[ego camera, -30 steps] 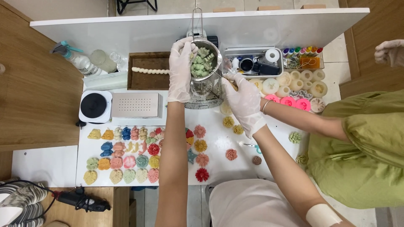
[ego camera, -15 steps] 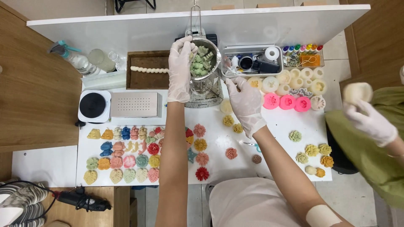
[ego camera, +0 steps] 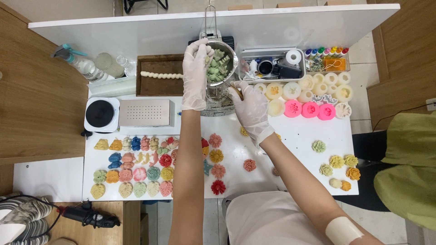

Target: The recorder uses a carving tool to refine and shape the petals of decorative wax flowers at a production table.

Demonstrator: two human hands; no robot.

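Both hands wear thin, translucent white gloves that wrinkle at the wrists. The left hand (ego camera: 198, 68) curls over the rim of a shiny round metal pot (ego camera: 223, 68) at twelve o'clock on the white table (ego camera: 299, 136), its fingers clenched on pale green wax chunks (ego camera: 217, 68), matte and blocky, heaped inside the pot. The right hand (ego camera: 251, 109) sits just beside the pot at its four o'clock, fingers pinched together, perhaps on a small tan piece, though the view is too small to tell what it grasps. The pot stands on a round base, with a wire handle rising toward the far edge. At three o'clock from the pot lies a rectangular clear tray (ego camera: 272, 68) of small dark jars and a white tape roll, then a row of little bottles with coloured caps (ego camera: 324, 51). Below them cluster soft, rounded silicone moulds (ego camera: 313, 97), cream and hot pink, with flower-shaped hollows. At nine o'clock sit a dark wooden tray (ego camera: 159, 75) holding a white beaded stick, a ridged clear spray bottle (ego camera: 79, 63) with a teal trigger, and a white square hot plate (ego camera: 101, 114) with a black disc. Across the near half spread glossy moulded wax flowers and leaves (ego camera: 136, 168) in yellow, blue, pink, red and green.
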